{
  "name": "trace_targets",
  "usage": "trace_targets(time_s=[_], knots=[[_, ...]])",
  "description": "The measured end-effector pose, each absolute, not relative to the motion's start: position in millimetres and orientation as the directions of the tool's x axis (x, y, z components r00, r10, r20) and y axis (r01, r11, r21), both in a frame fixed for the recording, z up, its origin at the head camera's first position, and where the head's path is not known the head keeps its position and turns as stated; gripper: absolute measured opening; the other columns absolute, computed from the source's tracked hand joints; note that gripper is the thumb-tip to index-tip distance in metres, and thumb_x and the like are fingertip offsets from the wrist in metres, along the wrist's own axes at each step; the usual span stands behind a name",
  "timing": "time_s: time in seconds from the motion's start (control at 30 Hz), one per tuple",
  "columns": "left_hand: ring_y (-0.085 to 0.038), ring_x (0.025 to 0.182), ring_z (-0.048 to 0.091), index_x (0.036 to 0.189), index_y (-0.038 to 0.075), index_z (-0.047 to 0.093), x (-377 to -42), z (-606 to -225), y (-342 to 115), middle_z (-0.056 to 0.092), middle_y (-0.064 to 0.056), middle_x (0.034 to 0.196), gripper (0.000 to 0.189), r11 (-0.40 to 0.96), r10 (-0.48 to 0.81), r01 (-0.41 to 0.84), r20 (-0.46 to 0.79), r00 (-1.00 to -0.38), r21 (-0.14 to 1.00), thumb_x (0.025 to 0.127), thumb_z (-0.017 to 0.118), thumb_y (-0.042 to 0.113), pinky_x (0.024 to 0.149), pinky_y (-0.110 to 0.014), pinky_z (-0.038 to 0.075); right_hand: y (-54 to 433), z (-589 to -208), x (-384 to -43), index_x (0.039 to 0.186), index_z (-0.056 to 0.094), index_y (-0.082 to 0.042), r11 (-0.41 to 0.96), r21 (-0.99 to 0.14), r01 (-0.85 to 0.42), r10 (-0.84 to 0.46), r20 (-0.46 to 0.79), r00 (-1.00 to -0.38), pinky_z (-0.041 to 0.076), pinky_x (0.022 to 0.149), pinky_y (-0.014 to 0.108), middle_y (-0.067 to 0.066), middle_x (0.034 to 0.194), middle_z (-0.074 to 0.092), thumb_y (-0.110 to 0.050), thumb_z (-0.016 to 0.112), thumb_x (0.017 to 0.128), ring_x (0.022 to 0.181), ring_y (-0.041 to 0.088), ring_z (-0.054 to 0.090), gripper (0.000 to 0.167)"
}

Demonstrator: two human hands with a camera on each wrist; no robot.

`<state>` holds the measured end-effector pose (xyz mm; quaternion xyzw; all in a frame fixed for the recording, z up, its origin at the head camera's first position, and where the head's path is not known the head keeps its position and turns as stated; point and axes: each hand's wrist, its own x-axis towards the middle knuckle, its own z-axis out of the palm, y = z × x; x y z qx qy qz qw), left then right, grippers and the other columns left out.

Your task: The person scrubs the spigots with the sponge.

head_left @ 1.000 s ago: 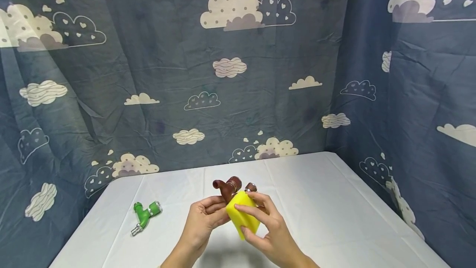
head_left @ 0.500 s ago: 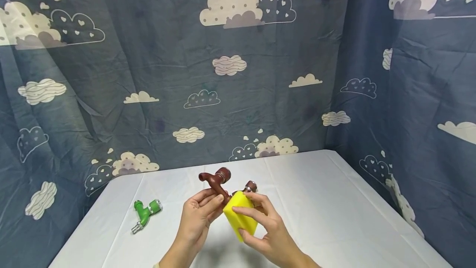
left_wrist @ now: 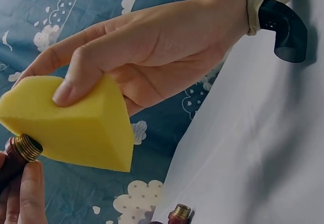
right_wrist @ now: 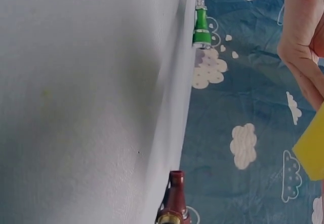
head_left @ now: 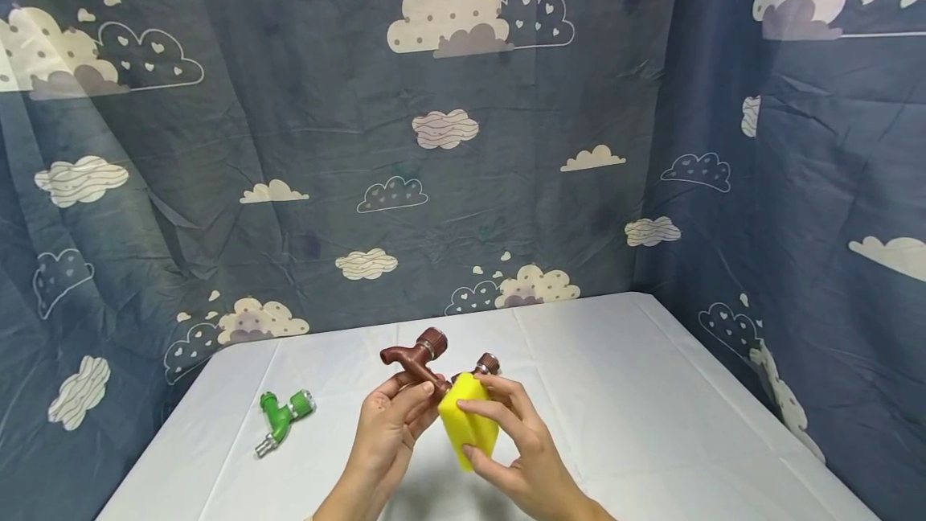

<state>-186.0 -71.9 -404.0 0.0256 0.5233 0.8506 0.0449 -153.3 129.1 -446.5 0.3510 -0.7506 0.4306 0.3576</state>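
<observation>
My left hand (head_left: 391, 424) holds a brown plastic water tap (head_left: 415, 362) by its inlet end, thumb on top, spout to the left and ribbed knob up. In the left wrist view the brass-coloured threaded end (left_wrist: 29, 147) of this tap is right at the yellow sponge (left_wrist: 76, 127). My right hand (head_left: 524, 441) grips the sponge between thumb and fingers. Behind the sponge a second brown tap (head_left: 488, 363) lies on the table, partly hidden in the head view. Its body shows at the bottom of the right wrist view.
A green tap (head_left: 280, 421) with a silver nozzle lies on the left of the white-covered table (head_left: 615, 392). Dark blue cloth (head_left: 506, 207) with cloud prints hangs behind and at both sides.
My left hand has shifted slightly left, and the tap in it has swung up and left, so more of its body shows. My right hand keeps the sponge in nearly the same place.
</observation>
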Motion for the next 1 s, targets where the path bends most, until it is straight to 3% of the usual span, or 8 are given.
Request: trace_targets(time_s=[0.37, 0.67, 0.77, 1.0], knots=[[-0.016, 0.101, 0.08, 0.129, -0.005, 0.064, -183.2, -407.1, -71.0, 0.082, -0.004, 0.104, 0.035, -0.439, 0.113, -0.011, 0.043, -0.993, 0.898, 0.096, 0.074, -0.002, 0.095, -0.032, 0.066, 127.1, -451.6, -152.0, 0.14, 0.066, -0.023, 0.432, -0.467, -0.771, -0.15, 0.806, -0.573, 0.06, 0.105, 0.035, 0.01, 0.148, 0.056, -0.006, 0.083, 0.086, 0.135, 0.017, 0.058, 0.06], [-0.017, 0.099, 0.08, 0.124, -0.004, 0.067, -184.2, -407.7, -68.2, 0.081, -0.003, 0.101, 0.031, -0.442, 0.115, 0.022, 0.081, -0.99, 0.897, 0.094, 0.076, -0.006, 0.096, -0.037, 0.066, 126.4, -451.1, -151.2, 0.14, 0.065, -0.023, 0.413, -0.529, -0.741, -0.1, 0.783, -0.614, 0.059, 0.087, 0.03, 0.012, 0.148, 0.057, -0.006, 0.081, 0.088, 0.125, 0.015, 0.061, 0.057], [-0.017, 0.097, 0.081, 0.123, -0.005, 0.068, -183.7, -408.0, -67.2, 0.082, -0.003, 0.1, 0.031, -0.42, 0.117, 0.037, 0.095, -0.989, 0.907, 0.093, 0.076, -0.006, 0.094, -0.037, 0.067, 126.4, -451.0, -150.9, 0.141, 0.065, -0.024, 0.429, -0.538, -0.726, -0.087, 0.775, -0.626, 0.06, 0.09, 0.03, 0.01, 0.149, 0.056, -0.006, 0.081, 0.089, 0.127, 0.015, 0.061, 0.057], [-0.018, 0.098, 0.081, 0.129, -0.013, 0.065, -182.1, -406.4, -69.5, 0.082, -0.009, 0.105, 0.042, -0.295, 0.164, 0.029, 0.081, -0.983, 0.955, 0.092, 0.081, 0.0, 0.091, -0.037, 0.068, 127.3, -451.4, -152.9, 0.14, 0.066, -0.024, 0.442, -0.523, -0.729, -0.085, 0.784, -0.614, 0.055, 0.11, 0.027, 0.013, 0.149, 0.054, -0.002, 0.081, 0.089, 0.136, 0.015, 0.056, 0.057]])
